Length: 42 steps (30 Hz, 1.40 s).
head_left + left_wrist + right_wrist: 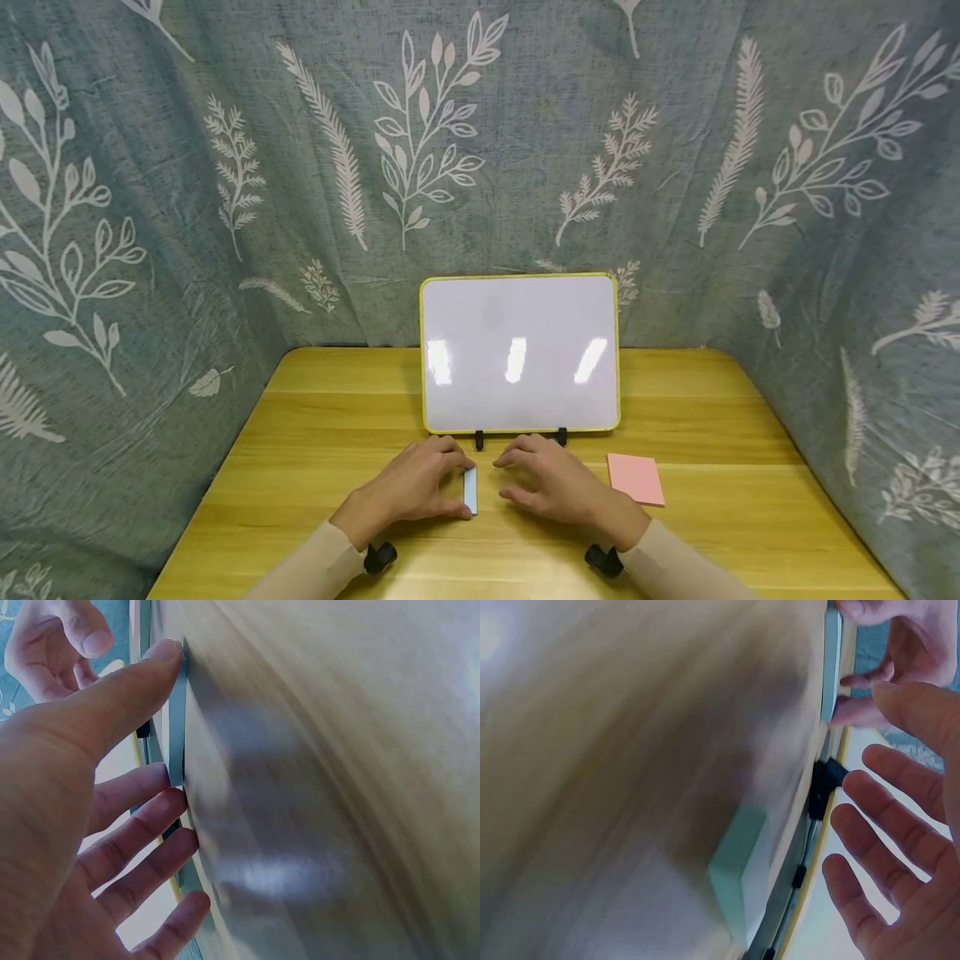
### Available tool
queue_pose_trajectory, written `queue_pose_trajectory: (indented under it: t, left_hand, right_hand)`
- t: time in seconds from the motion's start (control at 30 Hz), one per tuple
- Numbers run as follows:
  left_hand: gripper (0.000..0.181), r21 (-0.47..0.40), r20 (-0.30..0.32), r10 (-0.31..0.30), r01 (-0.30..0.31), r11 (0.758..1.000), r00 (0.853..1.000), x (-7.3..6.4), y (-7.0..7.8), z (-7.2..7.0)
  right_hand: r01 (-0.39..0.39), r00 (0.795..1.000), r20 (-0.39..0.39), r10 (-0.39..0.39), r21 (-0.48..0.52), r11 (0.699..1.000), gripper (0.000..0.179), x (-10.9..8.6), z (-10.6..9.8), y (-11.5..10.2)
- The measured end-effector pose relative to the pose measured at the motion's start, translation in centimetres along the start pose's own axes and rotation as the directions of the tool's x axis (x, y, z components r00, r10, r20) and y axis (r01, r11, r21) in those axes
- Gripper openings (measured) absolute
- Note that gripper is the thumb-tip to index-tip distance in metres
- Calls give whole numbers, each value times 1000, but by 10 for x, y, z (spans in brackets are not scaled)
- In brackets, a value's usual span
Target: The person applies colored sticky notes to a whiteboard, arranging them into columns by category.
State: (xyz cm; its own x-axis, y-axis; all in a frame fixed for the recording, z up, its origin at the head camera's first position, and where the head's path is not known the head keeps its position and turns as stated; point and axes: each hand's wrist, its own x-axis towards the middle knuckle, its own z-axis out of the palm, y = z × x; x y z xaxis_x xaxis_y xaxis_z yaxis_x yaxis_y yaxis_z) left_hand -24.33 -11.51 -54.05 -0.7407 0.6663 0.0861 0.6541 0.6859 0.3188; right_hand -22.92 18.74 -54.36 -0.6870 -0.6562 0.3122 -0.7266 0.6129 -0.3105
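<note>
A narrow light blue note pad lies on the table, its long side running toward the whiteboard. My left hand pinches it end to end, thumb at the near end and index finger at the far end. In the left wrist view, the thumb touches one end of the pad, while the other fingers spread beside it. Just right of the pad, my right hand hovers with loosely bent fingers and nothing between them. A square pink sticky note pad lies beyond its wrist, partly covered by it.
Behind both hands a yellow-framed whiteboard leans upright on black feet, with light glare on it. The wooden table is bordered by a leaf-patterned curtain. Each wrist wears a black camera mount.
</note>
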Motion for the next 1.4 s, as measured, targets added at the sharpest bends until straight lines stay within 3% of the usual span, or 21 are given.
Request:
queue_pose_trajectory:
  t: [0.33, 0.97, 1.4]
  left_hand:
    - [65, -16, -21, 11, -11, 1000, 1000, 1, -1, 3]
    - [65, -38, -6, 13, -14, 999, 1000, 1, -1, 0]
    - [65, -32, -28, 6, -7, 999, 1000, 3, -1, 2]
  right_hand:
    - [78, 996, 48, -78, 3, 997, 35, 14, 16, -13]
    - [30, 989, 149, -19, -68, 997, 40, 24, 17, -24]
    - [34, 988, 153, -20, -90, 995, 38, 28, 18, -19]
